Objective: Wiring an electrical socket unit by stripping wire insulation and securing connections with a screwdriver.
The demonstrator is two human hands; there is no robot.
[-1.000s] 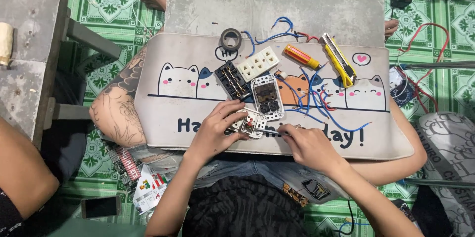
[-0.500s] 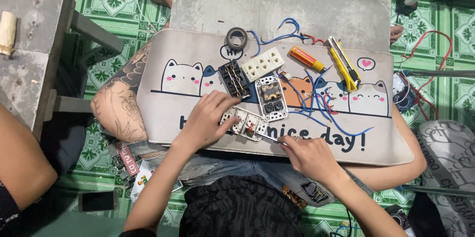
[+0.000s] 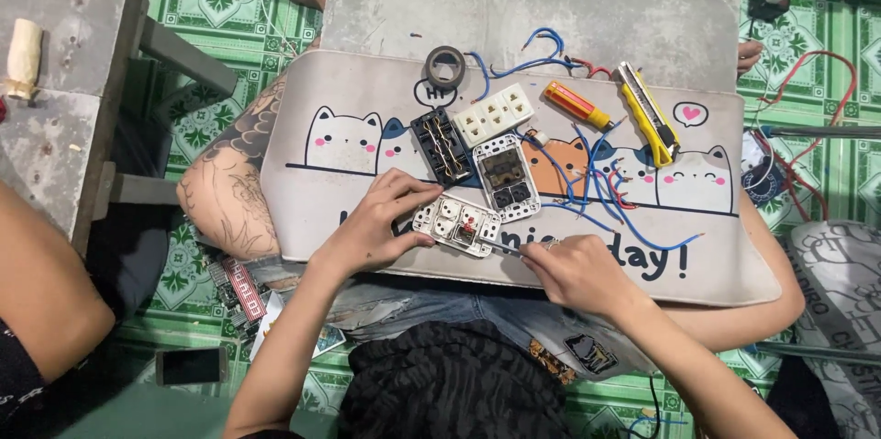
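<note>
Steadying a white plastic socket plate [image 3: 456,225] on the cat-printed lap mat [image 3: 303,219], the left hand [image 3: 374,223] pinches its near edge with fingertips closed on it. The right hand [image 3: 576,269], curled shut around a thin metal-shafted screwdriver [image 3: 496,245], now has the tip on the plate; half a second ago it lay further right, so work on the plate's centre appears under way. Counted: four socket units, two spare tools (orange screwdriver [image 3: 576,105], yellow utility knife [image 3: 648,112]), one black tape roll [image 3: 445,65].
</note>
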